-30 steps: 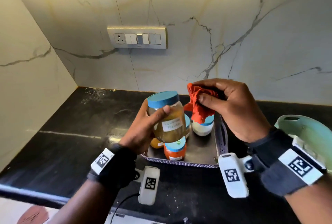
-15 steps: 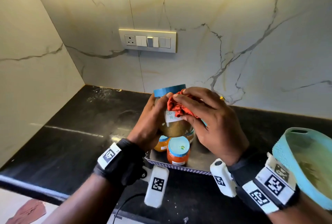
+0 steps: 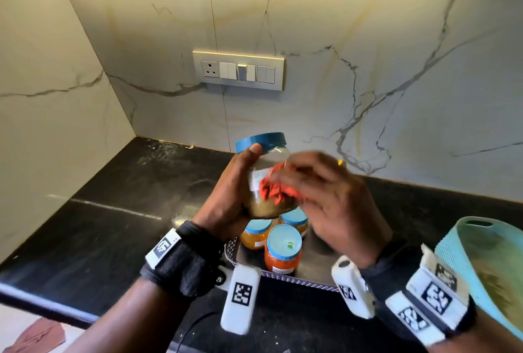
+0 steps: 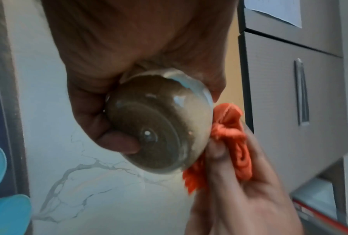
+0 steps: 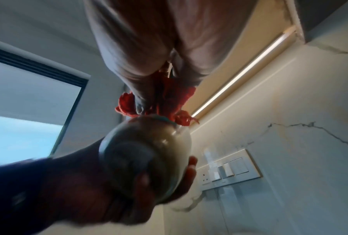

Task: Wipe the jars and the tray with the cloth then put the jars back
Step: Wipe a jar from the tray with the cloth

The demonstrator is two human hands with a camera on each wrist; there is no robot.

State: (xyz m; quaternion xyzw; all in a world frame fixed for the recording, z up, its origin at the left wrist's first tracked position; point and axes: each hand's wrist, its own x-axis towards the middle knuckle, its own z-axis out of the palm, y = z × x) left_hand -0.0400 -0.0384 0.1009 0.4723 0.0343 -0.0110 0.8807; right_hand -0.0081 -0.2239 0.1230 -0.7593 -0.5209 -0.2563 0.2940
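Left hand grips jar; teal basket right.

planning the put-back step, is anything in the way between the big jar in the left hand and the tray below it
Partly. The big jar, gripped by the left hand, hangs over the tray, where three small jars crowd the left and middle. The tray's bare right side looks open, though the right hand with the cloth hides part of it.

Both hands raised — left hand gripping, right hand bunched, blurred.
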